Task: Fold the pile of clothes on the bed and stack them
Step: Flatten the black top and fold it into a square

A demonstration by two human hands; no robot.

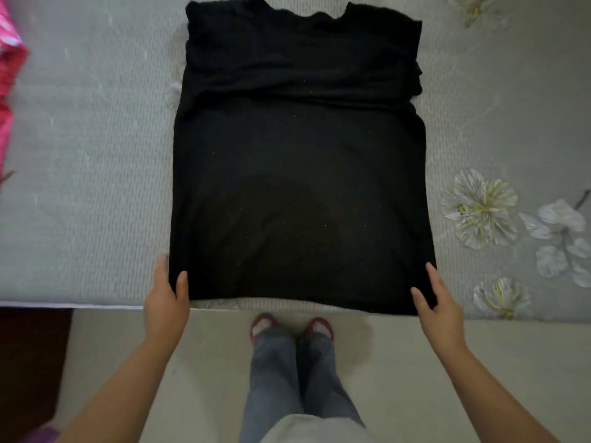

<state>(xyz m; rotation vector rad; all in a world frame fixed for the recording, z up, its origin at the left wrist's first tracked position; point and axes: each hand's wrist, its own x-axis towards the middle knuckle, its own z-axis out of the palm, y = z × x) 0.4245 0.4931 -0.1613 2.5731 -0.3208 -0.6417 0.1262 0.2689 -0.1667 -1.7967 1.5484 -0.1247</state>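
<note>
A black top [300, 161] lies spread flat on the grey bed [89, 174], neckline at the far end and hem at the near edge. Its sleeves look folded in, giving a long rectangle. My left hand [168, 295] pinches the near left hem corner, thumb on top of the cloth. The near right hem corner is pinched the same way by my right hand [436, 297]. The hem hangs slightly over the bed's front edge.
Pink clothing [8, 75] lies at the far left edge of the bed. White flower prints [479, 207] mark the bedspread on the right. Below the bed edge are the pale floor [208, 362], my legs and red slippers [291, 327].
</note>
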